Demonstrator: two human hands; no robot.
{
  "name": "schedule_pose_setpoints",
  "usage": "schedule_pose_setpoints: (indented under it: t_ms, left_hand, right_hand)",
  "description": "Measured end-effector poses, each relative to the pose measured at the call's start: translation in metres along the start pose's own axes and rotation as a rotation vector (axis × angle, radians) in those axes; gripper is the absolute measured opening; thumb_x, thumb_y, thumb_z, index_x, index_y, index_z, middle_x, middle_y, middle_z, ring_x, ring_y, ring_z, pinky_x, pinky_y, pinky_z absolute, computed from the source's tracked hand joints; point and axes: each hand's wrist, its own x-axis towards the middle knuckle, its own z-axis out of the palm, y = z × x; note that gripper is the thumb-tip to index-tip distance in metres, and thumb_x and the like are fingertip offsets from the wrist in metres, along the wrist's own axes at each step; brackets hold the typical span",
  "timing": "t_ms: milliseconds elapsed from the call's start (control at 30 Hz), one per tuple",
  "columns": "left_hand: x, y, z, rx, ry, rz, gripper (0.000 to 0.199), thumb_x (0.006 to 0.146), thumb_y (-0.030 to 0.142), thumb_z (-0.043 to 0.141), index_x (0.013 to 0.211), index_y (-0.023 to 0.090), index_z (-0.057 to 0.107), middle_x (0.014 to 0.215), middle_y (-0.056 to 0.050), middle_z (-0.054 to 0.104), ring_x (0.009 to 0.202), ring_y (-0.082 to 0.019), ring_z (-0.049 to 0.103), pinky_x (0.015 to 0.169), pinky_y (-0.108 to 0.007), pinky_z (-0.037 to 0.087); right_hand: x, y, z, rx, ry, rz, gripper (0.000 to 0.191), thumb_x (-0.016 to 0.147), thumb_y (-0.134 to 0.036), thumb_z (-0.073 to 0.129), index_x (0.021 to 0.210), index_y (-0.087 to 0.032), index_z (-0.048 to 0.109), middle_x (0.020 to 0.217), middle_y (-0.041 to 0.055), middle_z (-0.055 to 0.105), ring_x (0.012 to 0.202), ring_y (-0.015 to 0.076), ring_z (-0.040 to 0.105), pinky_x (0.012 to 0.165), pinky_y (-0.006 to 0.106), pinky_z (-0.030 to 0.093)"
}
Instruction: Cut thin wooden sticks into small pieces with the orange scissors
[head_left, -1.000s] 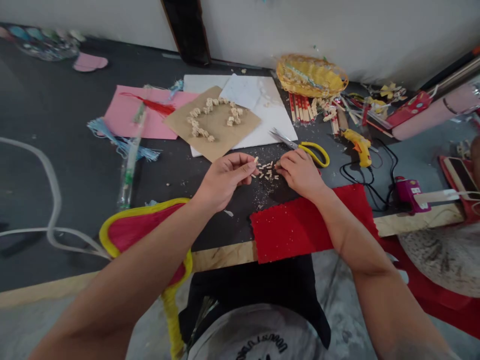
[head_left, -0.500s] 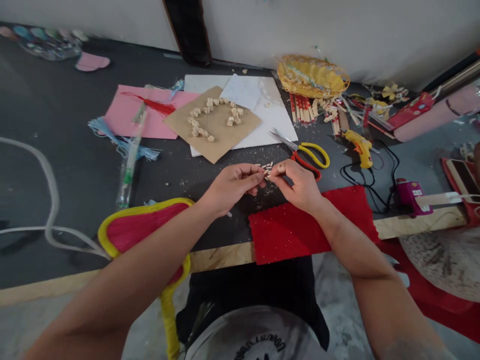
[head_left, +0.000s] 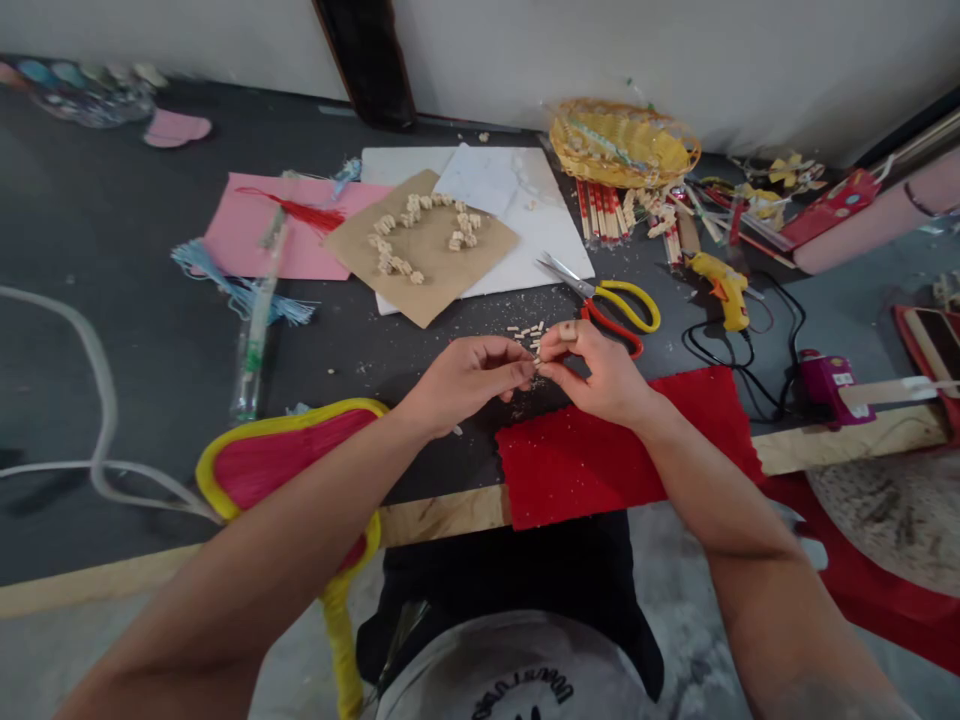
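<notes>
Matt paper, fuzzy cloth and bright metal

Clockwise from the view's centre, the wicker basket (head_left: 626,150) at one o'clock looks woven and slightly glossy. Between two and three, the scissors (head_left: 574,280) pair shiny, smooth metal blades with plastic-looking handles; the glue gun (head_left: 721,288) beyond looks like smooth plastic. The red cloth (head_left: 600,455) at four is matt and felt-like, with a jagged edge. The dark tabletop (head_left: 315,350), matt, shows a wood-like edge towards seven. Glossy clear plastic forms the sleeve (head_left: 251,365) at nine; the blue tassel (head_left: 225,280) above is thready. At eleven, the brown sheet (head_left: 435,270) is matt paper. Near the centre, the short sticks (head_left: 525,330) look like bare, matt wood.
</notes>
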Motion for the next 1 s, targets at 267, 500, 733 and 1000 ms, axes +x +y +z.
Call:
schedule_pose_setpoints:
  t_ms: [267, 500, 733, 1000]
  left_hand:
    - [-0.0007, 0.0042, 0.0005, 0.148, -0.014, 0.014, 0.022, 0.078, 0.036, 0.064, 0.080, 0.014, 0.066, 0.068, 0.000, 0.063, 0.058, -0.007, 0.052, 0.056, -0.019, 0.041]
    - [-0.0019, 0.0046, -0.0006, 0.142, -0.036, 0.021, 0.024, 0.079, 0.038, 0.064, 0.081, 0.014, 0.067, 0.069, -0.001, 0.063, 0.058, -0.008, 0.052, 0.055, -0.020, 0.041]
    - [-0.0019, 0.0050, -0.0016, 0.148, -0.082, 0.021, 0.022, 0.080, 0.037, 0.063, 0.076, 0.015, 0.066, 0.067, -0.001, 0.063, 0.058, -0.009, 0.052, 0.054, -0.020, 0.040]
    - [-0.0015, 0.0063, -0.0024, 0.121, -0.089, 0.014, 0.015, 0.077, 0.029, 0.063, 0.080, 0.014, 0.067, 0.070, -0.001, 0.063, 0.060, -0.008, 0.051, 0.057, -0.020, 0.041]
  right_hand:
    - [-0.0011, -0.0017, -0.0007, -0.006, -0.015, -0.051, 0.023, 0.088, -0.016, 0.058, 0.110, -0.019, 0.054, 0.099, 0.0063, 0.069, 0.094, 0.0169, 0.066, 0.088, 0.034, 0.054]
    - [0.0006, 0.0015, -0.0035, 0.089, -0.028, -0.085, 0.007, 0.089, -0.022, 0.061, 0.095, -0.020, 0.063, 0.091, 0.0030, 0.070, 0.086, 0.0136, 0.066, 0.080, 0.028, 0.054]
    - [0.0011, 0.0002, -0.0050, 0.088, -0.044, -0.077, 0.005, 0.089, -0.024, 0.061, 0.089, -0.021, 0.064, 0.086, 0.0027, 0.070, 0.080, 0.0135, 0.065, 0.074, 0.029, 0.054]
    - [0.0005, 0.0011, -0.0066, 0.078, -0.038, -0.048, 0.006, 0.089, -0.025, 0.062, 0.091, -0.021, 0.065, 0.088, 0.0025, 0.071, 0.080, 0.0131, 0.066, 0.074, 0.027, 0.054]
